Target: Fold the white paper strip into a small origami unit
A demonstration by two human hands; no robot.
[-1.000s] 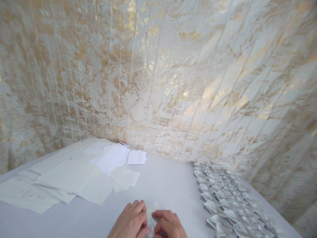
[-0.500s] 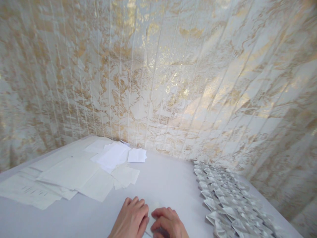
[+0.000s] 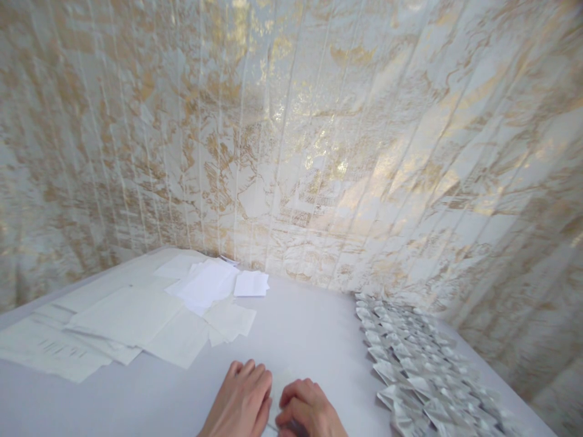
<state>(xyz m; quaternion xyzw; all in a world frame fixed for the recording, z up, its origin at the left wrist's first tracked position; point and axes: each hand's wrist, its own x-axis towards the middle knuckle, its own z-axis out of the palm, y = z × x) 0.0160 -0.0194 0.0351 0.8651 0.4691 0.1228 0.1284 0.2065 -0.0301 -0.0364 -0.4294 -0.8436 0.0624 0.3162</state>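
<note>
A pale, smooth tabletop [image 3: 310,325] runs back to a white curtain [image 3: 273,158] patterned in gold, its folds hanging nearly the full width of the room, light glinting through. Loose paper sheets [image 3: 132,315] overlap on the left, a small stack of white slips [image 3: 251,284] beside them; rows of folded paper pieces [image 3: 414,364] line the right. At the near edge of view, the left hand [image 3: 242,399] and right hand [image 3: 312,408] curl down around a small paper piece [image 3: 274,414] — whether either pinches it or only presses, I cannot tell.
</note>
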